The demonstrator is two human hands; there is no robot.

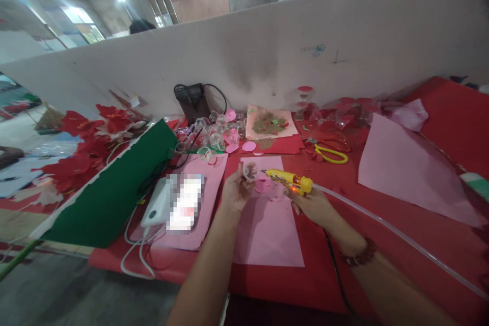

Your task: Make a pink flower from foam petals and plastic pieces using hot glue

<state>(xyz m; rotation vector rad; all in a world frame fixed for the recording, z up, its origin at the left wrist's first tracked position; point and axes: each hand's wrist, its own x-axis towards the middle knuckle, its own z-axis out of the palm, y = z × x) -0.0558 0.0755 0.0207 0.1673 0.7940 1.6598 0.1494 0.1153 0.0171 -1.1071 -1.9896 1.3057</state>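
Observation:
In my left hand (237, 188) I hold a small clear plastic cup (250, 170) by its side, fingers closed round it. My right hand (309, 205) grips a yellow hot glue gun (288, 179), its dark nozzle pointing left at the cup's rim. An orange light glows on the gun, and a long clear glue stick (382, 221) trails from its back to the right. Below the cup, a pink paper disc (263, 185) lies on a pink paper sheet (267, 234), with small scraps beside it.
Behind are several clear cups (217, 140), a scrap-covered pad (269, 122) and yellow-handled scissors (331, 154). Left stand a power bank (156, 202), a blurred-out phone (185, 202), a green board (114, 188) and red flowers (91, 158). A dark pouch (191, 102) leans against the partition (248, 56).

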